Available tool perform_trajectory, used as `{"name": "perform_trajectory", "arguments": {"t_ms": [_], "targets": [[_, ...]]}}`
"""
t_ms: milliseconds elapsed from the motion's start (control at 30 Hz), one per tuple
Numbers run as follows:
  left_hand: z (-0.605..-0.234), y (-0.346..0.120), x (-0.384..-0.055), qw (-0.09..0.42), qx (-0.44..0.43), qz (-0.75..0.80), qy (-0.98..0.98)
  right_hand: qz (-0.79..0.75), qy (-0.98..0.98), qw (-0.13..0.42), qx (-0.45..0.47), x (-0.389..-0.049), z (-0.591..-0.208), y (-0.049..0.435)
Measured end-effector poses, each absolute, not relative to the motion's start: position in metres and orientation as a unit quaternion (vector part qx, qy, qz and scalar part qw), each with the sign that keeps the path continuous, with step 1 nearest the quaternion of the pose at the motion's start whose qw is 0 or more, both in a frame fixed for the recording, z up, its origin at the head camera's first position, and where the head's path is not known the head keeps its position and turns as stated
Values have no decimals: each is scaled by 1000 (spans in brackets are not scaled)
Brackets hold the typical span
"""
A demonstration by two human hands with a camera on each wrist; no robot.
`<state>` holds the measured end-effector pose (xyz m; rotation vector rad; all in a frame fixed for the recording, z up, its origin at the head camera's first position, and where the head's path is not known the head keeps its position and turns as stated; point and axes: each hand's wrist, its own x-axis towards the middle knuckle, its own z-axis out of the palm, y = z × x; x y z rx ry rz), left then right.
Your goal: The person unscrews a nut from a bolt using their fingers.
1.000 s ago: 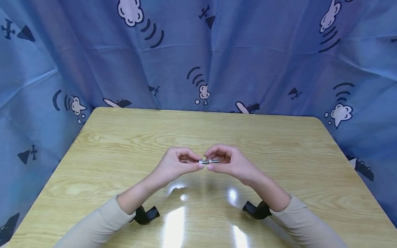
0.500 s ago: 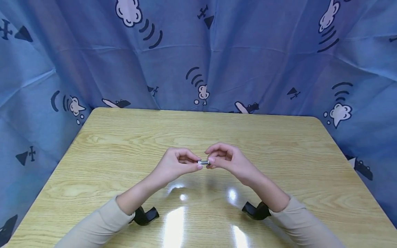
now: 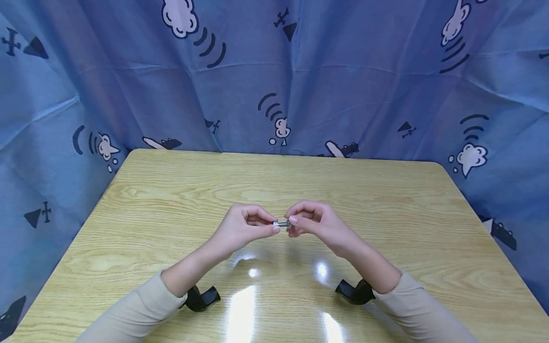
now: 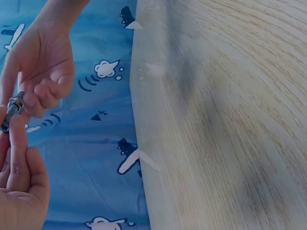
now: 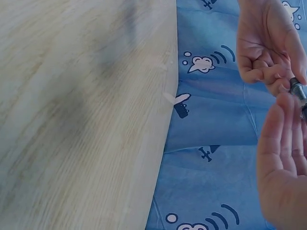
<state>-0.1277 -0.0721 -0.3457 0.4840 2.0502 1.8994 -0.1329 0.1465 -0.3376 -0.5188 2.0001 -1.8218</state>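
Note:
A small silvery bolt (image 3: pixel 282 224) is held level above the table, between both hands. My left hand (image 3: pixel 242 226) pinches its left end between thumb and fingertips. Further along the shank sits a nut (image 4: pixel 17 102), which shows in the left wrist view with the shank's end poking out past it. My right hand (image 3: pixel 319 222) has its thumb and index finger at the nut, the thumb tip on its near side. In the right wrist view the bolt (image 5: pixel 298 89) shows between the fingertips of the two hands, partly cut off by the frame edge.
The pale wooden table (image 3: pixel 171 190) spreads beneath both hands, with bright light reflections toward its near edge. A blue patterned curtain (image 3: pixel 240 95) hangs around its back and sides. Black wrist mounts (image 3: pixel 356 291) stick out by both sleeves.
My right thumb has moved up from below the bolt onto the nut, and the right fingers have shifted around it. The left hand keeps its pinch almost unmoved.

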Motion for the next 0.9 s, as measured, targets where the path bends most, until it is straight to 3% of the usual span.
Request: {"name": "perform_trajectory", "arguments": {"t_ms": [900], "targets": [[-346, -72, -129, 150, 171, 661, 715, -637, 726, 196, -169, -132, -336, 150]]}}
